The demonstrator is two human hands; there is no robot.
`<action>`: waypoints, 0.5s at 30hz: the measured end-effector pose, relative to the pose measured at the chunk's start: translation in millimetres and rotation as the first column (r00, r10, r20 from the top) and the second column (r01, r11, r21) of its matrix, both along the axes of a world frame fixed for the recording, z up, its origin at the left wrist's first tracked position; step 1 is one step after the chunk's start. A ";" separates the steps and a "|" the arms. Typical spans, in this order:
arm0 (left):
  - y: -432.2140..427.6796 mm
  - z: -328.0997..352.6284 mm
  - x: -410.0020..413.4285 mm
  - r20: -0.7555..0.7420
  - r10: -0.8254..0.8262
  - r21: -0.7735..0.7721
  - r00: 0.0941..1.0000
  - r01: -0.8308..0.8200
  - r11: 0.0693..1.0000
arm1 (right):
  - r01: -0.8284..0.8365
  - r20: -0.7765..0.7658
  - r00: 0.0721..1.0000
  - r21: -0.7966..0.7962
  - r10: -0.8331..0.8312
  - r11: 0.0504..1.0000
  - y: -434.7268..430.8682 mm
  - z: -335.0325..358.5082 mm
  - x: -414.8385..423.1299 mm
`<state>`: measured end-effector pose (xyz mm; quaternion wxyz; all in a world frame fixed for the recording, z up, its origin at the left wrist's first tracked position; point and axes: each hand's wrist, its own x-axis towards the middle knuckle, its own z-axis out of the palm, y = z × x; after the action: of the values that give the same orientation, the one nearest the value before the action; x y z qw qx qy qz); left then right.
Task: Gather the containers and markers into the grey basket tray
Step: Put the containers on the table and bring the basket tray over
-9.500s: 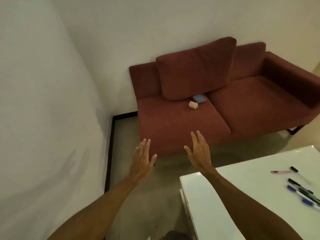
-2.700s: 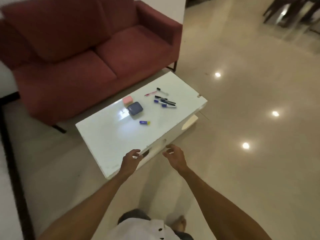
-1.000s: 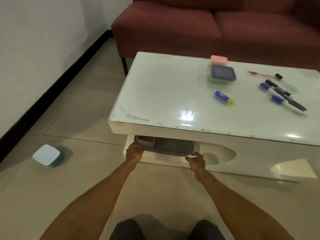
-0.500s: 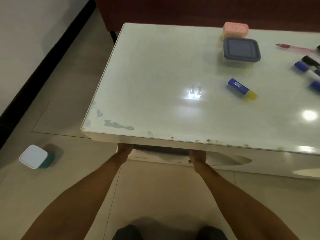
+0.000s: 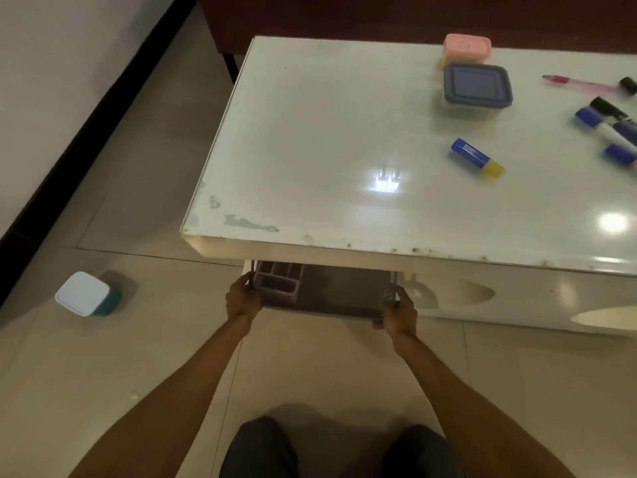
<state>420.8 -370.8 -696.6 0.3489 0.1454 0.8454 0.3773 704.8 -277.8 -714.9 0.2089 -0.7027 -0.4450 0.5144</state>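
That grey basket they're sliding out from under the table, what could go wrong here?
The grey basket sits close beneath the tabletop, so lifting early could knock its rim or the left hand and right hand against that edge. The teal box lies alone on the floor, easily forgotten. The markers look round and might roll when grabbed.

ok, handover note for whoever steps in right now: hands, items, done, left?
Left hand and right hand grip the ends of the grey basket tray, partly out from under the table.
On the table: pink container, grey-lidded container, glue stick, markers.
Teal container on the floor.
Done: nothing in the tray.
Left: set tray down, gather everything.
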 end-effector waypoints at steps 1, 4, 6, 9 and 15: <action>-9.2 2.0 1.5 -0.017 -0.006 0.003 1.000 0.006 1.000 | -0.013 -0.012 1.000 0.009 0.013 1.000 -6.8 1.8 1.8; -36.0 8.2 6.6 -0.052 -0.007 0.002 0.999 0.007 1.000 | -0.026 -0.050 0.998 0.032 0.027 0.999 -27.4 9.1 7.2; -53.6 14.1 10.8 -0.065 0.007 0.008 0.998 -0.007 1.000 | -0.038 -0.058 0.997 0.056 0.041 0.998 -42.2 16.0 11.3; -84.6 28.3 19.4 -0.072 0.025 0.054 0.997 -0.021 0.998 | -0.076 -0.037 0.996 0.093 0.080 0.993 -71.3 30.6 20.3; -157.8 63.7 38.7 -0.060 0.077 0.126 0.995 -0.069 0.990 | -0.128 -0.037 0.990 0.153 0.135 0.980 -134.8 61.0 35.5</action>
<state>459.5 -528.6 -632.9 0.2977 0.1476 0.8360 0.4368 740.2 -412.6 -654.0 0.2375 -0.6414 -0.5229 0.5086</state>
